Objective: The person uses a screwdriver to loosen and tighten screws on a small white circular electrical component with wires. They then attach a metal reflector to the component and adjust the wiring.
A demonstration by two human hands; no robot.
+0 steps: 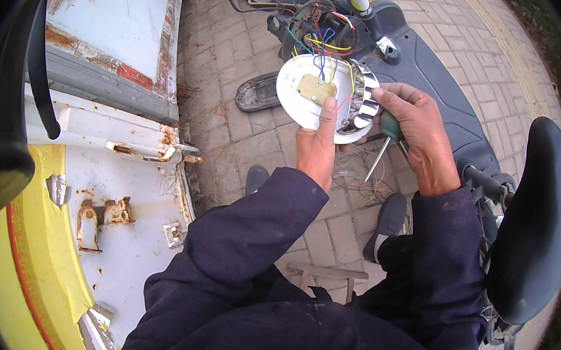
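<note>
A round white headlight shell [292,102] with a shiny chrome reflector rim [363,96] is tilted in front of me. On its white inside sits a small yellowish board [316,89], from which blue and yellow wires run up to the vehicle. My left hand [318,153] grips the shell's lower edge, its thumb over the white inside. The fingers of my right hand [420,128] pinch the chrome rim at the right. That same hand also keeps a screwdriver [389,126], green at the handle, in its palm, with the metal shaft pointing down.
A dark electric scooter [432,75] stands ahead, its exposed wire bundle [327,38] hanging at the front. A black saddle [539,213] is on the right. At left is a rusty white metal panel [119,240]. Loose wires [368,177] and a small wooden stool [328,272] are on the paving.
</note>
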